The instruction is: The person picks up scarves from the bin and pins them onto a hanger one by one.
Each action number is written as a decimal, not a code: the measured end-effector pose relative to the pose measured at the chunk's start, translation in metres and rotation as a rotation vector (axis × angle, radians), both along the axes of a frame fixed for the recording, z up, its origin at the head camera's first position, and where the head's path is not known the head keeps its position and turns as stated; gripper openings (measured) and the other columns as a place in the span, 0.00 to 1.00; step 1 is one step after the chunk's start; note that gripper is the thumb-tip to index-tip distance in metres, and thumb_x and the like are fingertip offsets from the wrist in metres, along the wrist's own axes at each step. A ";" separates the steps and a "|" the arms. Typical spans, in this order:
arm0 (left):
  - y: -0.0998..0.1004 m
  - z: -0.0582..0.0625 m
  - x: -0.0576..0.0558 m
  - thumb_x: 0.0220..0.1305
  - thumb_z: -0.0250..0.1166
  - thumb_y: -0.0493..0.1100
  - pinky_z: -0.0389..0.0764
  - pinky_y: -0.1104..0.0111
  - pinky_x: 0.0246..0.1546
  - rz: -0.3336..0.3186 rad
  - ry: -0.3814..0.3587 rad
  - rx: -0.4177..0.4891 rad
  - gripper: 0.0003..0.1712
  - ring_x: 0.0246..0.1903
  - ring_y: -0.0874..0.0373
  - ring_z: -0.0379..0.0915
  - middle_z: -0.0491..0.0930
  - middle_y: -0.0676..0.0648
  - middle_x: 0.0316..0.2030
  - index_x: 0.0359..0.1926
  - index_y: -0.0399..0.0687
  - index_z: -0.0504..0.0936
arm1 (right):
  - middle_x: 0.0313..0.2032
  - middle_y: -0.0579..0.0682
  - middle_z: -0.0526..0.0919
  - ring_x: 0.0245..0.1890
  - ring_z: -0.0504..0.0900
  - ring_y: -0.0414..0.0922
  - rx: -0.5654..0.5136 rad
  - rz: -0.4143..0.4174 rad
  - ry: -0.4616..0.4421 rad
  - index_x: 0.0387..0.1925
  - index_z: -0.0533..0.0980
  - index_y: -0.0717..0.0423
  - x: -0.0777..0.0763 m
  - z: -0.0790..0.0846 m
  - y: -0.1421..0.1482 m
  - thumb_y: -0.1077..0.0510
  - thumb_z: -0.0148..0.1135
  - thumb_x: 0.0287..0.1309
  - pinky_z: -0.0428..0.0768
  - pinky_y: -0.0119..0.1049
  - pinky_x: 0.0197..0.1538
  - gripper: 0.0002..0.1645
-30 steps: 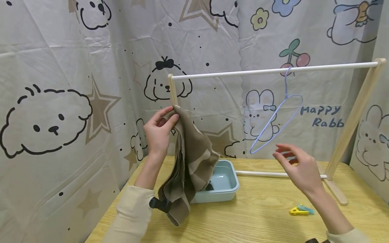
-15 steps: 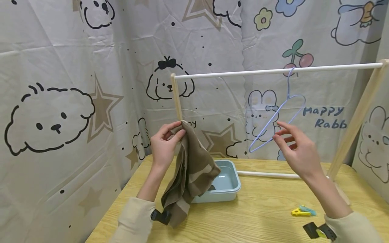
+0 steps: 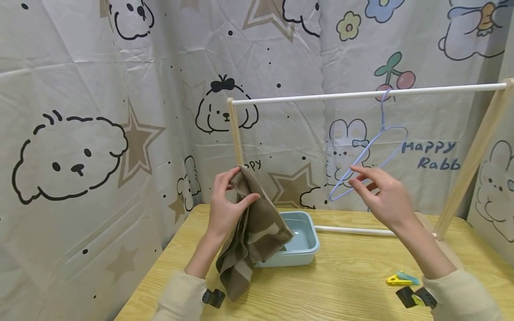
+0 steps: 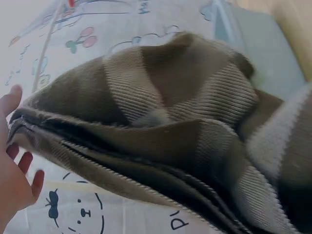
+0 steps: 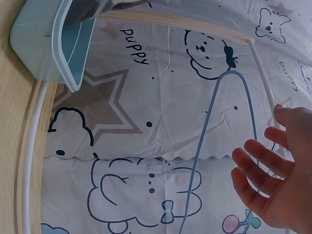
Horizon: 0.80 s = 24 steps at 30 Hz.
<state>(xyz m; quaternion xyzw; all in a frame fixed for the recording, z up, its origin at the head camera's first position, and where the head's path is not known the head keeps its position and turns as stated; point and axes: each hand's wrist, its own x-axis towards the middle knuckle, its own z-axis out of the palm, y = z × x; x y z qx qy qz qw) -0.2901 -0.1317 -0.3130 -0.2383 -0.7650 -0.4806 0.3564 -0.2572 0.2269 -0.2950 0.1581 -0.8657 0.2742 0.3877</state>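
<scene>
A brown cloth [image 3: 263,232] with lighter checks hangs folded in several layers from my left hand [image 3: 226,209], which holds it by the top edge. In the head view the thumb lies over the front of the cloth, apart from the fingertips. The left wrist view shows the layered edges of the cloth [image 4: 180,87] running away from the hand. My right hand [image 3: 387,203], fingers loosely bent and holding nothing, is near the lower part of a light purple wire hanger [image 3: 355,164]. Whether it touches the wire cannot be told. The hanger hooks over the white bar [image 3: 313,97].
Behind the cloth stands a light blue plastic basin [image 3: 299,259], partly covered. Yellow [image 3: 396,280] and blue [image 3: 408,277] clips lie on the wooden table [image 3: 329,294]. The rack's slanted wooden post [image 3: 474,165] rises at right; a printed curtain surrounds the table.
My left hand has lowered with the cloth and moved slightly right, its thumb spreading from the fingers. My right hand has risen and moved left to the hanger.
</scene>
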 end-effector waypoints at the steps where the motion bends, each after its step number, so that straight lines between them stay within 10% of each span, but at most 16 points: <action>1: 0.001 -0.003 0.000 0.48 0.80 0.47 0.71 0.60 0.60 0.015 0.009 -0.038 0.48 0.57 0.55 0.68 0.69 0.45 0.59 0.70 0.56 0.68 | 0.41 0.52 0.86 0.31 0.84 0.50 0.003 -0.001 -0.013 0.60 0.78 0.49 0.000 0.000 0.000 0.47 0.61 0.68 0.76 0.33 0.31 0.22; 9: 0.008 -0.026 -0.002 0.49 0.81 0.45 0.72 0.51 0.63 0.103 0.059 -0.263 0.61 0.68 0.46 0.63 0.60 0.40 0.68 0.77 0.54 0.52 | 0.41 0.50 0.85 0.32 0.84 0.49 0.020 -0.008 -0.058 0.63 0.76 0.47 -0.001 0.000 -0.003 0.46 0.61 0.68 0.76 0.37 0.32 0.24; 18: 0.009 -0.037 -0.009 0.57 0.74 0.35 0.77 0.62 0.23 0.136 0.279 -0.372 0.46 0.30 0.50 0.76 0.75 0.39 0.51 0.73 0.57 0.62 | 0.38 0.50 0.86 0.29 0.83 0.48 0.046 -0.002 -0.040 0.68 0.71 0.46 -0.006 -0.004 -0.006 0.48 0.62 0.67 0.75 0.37 0.29 0.29; 24: 0.006 -0.043 -0.013 0.61 0.71 0.35 0.80 0.62 0.28 0.140 0.318 -0.371 0.32 0.33 0.51 0.79 0.77 0.42 0.42 0.65 0.51 0.71 | 0.42 0.51 0.86 0.31 0.83 0.47 0.075 -0.021 -0.090 0.65 0.74 0.47 -0.011 -0.004 -0.011 0.43 0.59 0.69 0.75 0.39 0.27 0.27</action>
